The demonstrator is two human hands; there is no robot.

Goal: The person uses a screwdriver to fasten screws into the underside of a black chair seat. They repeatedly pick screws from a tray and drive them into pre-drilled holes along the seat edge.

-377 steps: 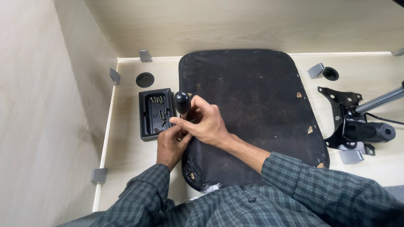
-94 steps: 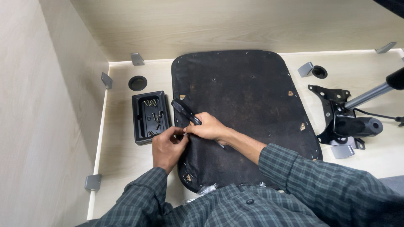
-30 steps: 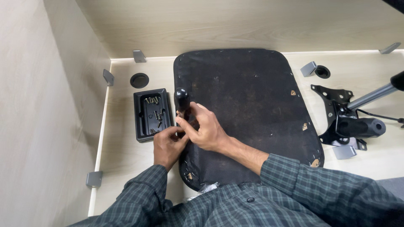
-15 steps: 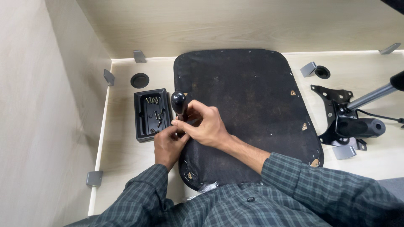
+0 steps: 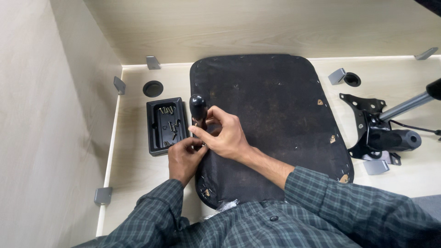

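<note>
At the far left, a black tray (image 5: 166,125) of screws (image 5: 171,130) lay on the bench (image 5: 138,170), just beside the seat pad (image 5: 271,115), with a round hole (image 5: 153,88) in the bench behind it. Your left hand (image 5: 183,158) rested at the pad's left edge, its fingers (image 5: 195,143) pinched together around something too small to make out, right at the foot of the screwdriver (image 5: 198,109). The screwdriver stood nearly upright over that edge, black handle on top. Your right hand (image 5: 227,135) wrapped its fingers (image 5: 212,113) around the shaft just under the handle, touching your left hand. The pad lay underside up across the middle of the bench. Well apart to the right sat the black chair mechanism (image 5: 379,133) with its metal rod (image 5: 406,105).
</note>
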